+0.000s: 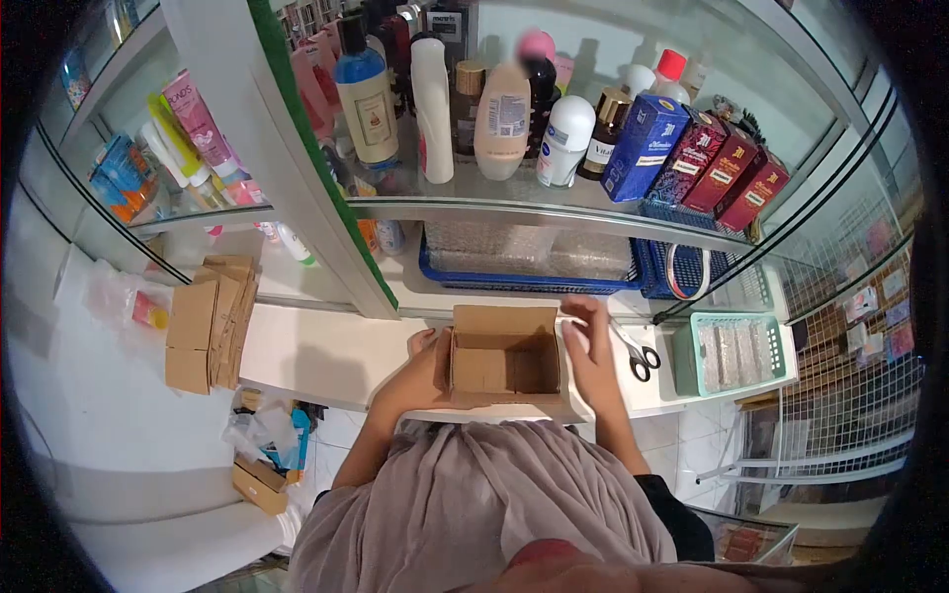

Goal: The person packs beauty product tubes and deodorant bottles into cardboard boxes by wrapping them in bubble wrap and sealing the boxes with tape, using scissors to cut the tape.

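Observation:
A small brown cardboard box [505, 324] stands on the white counter in front of me, its top open and its back flap raised. Nothing shows inside it. My left hand [423, 374] grips the box's left side, with part of the fingers hidden behind the wall. Beside the right wall is my right hand [591, 348], its fingers apart and slightly bent, holding nothing. Just right of that hand lies a pair of scissors [643, 364] with black handles.
Folded cardboard boxes [203, 326] stand at the counter's left. A green basket [736, 387] holds bubble-wrapped items at the right. Behind the box, a blue tray [534, 283] carries bubble-wrapped packs. Bottles and boxes crowd the glass shelf [554, 212] above.

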A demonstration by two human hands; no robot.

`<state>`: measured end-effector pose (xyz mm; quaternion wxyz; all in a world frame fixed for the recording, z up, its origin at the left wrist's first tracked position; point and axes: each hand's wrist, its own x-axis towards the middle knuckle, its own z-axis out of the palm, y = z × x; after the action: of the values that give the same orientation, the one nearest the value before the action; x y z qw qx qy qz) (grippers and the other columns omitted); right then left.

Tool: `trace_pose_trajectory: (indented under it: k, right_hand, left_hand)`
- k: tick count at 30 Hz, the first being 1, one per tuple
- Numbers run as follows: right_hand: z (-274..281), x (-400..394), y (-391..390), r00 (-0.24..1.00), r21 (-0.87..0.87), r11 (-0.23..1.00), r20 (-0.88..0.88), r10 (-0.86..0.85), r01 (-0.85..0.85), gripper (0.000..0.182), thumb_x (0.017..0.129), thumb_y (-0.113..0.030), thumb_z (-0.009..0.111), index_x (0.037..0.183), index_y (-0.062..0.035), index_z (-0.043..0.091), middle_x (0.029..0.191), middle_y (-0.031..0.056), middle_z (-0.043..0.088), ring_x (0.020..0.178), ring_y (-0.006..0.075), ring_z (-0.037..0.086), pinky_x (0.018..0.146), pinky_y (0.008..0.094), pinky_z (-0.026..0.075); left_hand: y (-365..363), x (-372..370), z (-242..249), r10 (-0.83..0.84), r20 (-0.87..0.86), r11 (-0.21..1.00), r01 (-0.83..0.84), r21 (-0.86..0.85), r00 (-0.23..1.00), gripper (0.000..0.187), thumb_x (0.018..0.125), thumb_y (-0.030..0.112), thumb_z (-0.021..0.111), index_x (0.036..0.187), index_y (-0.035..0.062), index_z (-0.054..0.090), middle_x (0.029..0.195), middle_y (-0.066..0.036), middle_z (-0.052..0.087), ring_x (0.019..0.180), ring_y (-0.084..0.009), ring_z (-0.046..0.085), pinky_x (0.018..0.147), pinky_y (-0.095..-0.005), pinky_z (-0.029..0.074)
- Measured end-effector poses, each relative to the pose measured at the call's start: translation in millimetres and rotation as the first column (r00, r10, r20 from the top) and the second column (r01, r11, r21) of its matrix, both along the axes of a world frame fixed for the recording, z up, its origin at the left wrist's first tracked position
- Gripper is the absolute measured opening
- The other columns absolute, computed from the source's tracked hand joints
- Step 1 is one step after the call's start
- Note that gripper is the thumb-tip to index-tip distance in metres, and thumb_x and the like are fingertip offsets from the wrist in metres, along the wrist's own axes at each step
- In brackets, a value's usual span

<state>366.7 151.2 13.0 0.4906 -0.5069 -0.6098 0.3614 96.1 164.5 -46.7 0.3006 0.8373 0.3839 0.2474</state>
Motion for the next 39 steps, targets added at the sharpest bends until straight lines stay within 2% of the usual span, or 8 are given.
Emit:
trace_pose_trajectory:
  k: [7,10,13,16,20,26,36,39]
  right_hand:
    - [-39,-27,-11,0.880,-0.208,0.964,-0.472,0.048,-0.164,0.048,0.100,-0.017,0.053,0.141,-0.0014,0.033,0.136,0.0126,0.045,0.130,0.0202,0.039,0.110,0.0327,0.029]
    - [-35,-29,-13,0.845,-0.262,0.946,-0.535,0.023,-0.192,0.047,0.099,-0.019,0.053,0.139,-0.0013,0.036,0.134,0.0106,0.046,0.127,0.0177,0.041,0.108,0.0302,0.030]
    - [-35,-28,-12,0.866,-0.262,0.946,-0.498,0.037,-0.191,0.045,0.100,-0.020,0.053,0.139,-0.0024,0.038,0.134,0.0088,0.047,0.126,0.0170,0.042,0.107,0.0296,0.032]
    - [-39,-31,-9,0.884,-0.232,0.956,-0.465,0.055,-0.181,0.045,0.100,-0.021,0.053,0.140,-0.0046,0.040,0.135,0.0075,0.048,0.126,0.0171,0.044,0.106,0.0297,0.035]
    - [-33,-37,-9,0.871,-0.127,0.984,-0.490,0.048,-0.126,0.039,0.101,-0.022,0.053,0.134,-0.0036,0.046,0.130,0.0094,0.052,0.123,0.0184,0.048,0.105,0.0310,0.036]
    - [-45,-31,-9,0.841,-0.017,0.985,-0.523,0.137,-0.171,0.025,0.100,-0.019,0.055,0.119,-0.0030,0.054,0.124,0.0102,0.057,0.115,0.0186,0.053,0.101,0.0310,0.039]
    - [-32,-19,-6,0.948,-0.053,0.967,-0.217,0.232,-0.248,0.022,0.102,-0.021,0.051,0.109,-0.0015,0.059,0.119,0.0106,0.057,0.114,0.0199,0.053,0.099,0.0303,0.039]
    - [-21,-5,-1,0.907,-0.032,0.915,-0.149,0.394,-0.403,0.023,0.095,-0.021,0.056,0.109,-0.0027,0.060,0.128,0.0149,0.051,0.123,0.0265,0.048,0.107,0.0390,0.033]
  left_hand:
    - [-1,-11,-15,-0.023,0.161,1.000,0.025,-0.011,0.987,0.104,0.065,0.043,0.081,0.145,0.0013,0.031,0.138,-0.020,0.044,0.132,-0.0325,0.040,0.113,-0.0465,0.019]
    - [-6,-7,-20,0.223,0.414,0.925,-0.057,-0.377,0.882,0.094,0.081,0.044,0.072,0.149,0.0009,0.023,0.146,-0.019,0.038,0.139,-0.0274,0.034,0.116,-0.0373,0.018]
    - [-3,10,4,0.478,0.670,0.753,0.127,-0.645,0.569,0.068,0.099,0.037,0.054,0.149,0.0017,0.026,0.151,-0.015,0.034,0.142,-0.0221,0.029,0.117,-0.0297,0.017]
    - [-11,28,-2,0.592,0.496,0.709,-0.117,-0.696,0.636,0.048,0.106,0.031,0.040,0.144,0.0021,0.035,0.144,-0.010,0.043,0.136,-0.0192,0.035,0.113,-0.0285,0.024]
    - [-15,34,-1,0.563,0.651,0.726,0.072,-0.684,0.510,0.032,0.104,0.022,0.044,0.131,0.0032,0.046,0.129,-0.005,0.050,0.124,-0.0147,0.043,0.107,-0.0285,0.030]
    - [-13,40,8,0.364,0.779,0.905,0.003,-0.425,0.511,0.028,0.104,0.020,0.041,0.127,0.0043,0.048,0.130,-0.011,0.051,0.122,-0.0178,0.046,0.106,-0.0309,0.033]
    - [-12,32,-15,0.311,0.773,0.919,0.032,-0.392,0.553,0.061,0.103,0.055,0.017,0.107,0.0060,0.052,0.132,-0.017,0.049,0.124,-0.0258,0.045,0.109,-0.0381,0.030]
    - [-12,26,-9,0.263,0.716,0.936,0.010,-0.352,0.646,0.070,0.099,0.065,0.013,0.106,0.0068,0.051,0.137,-0.020,0.044,0.125,-0.0272,0.044,0.109,-0.0392,0.031]
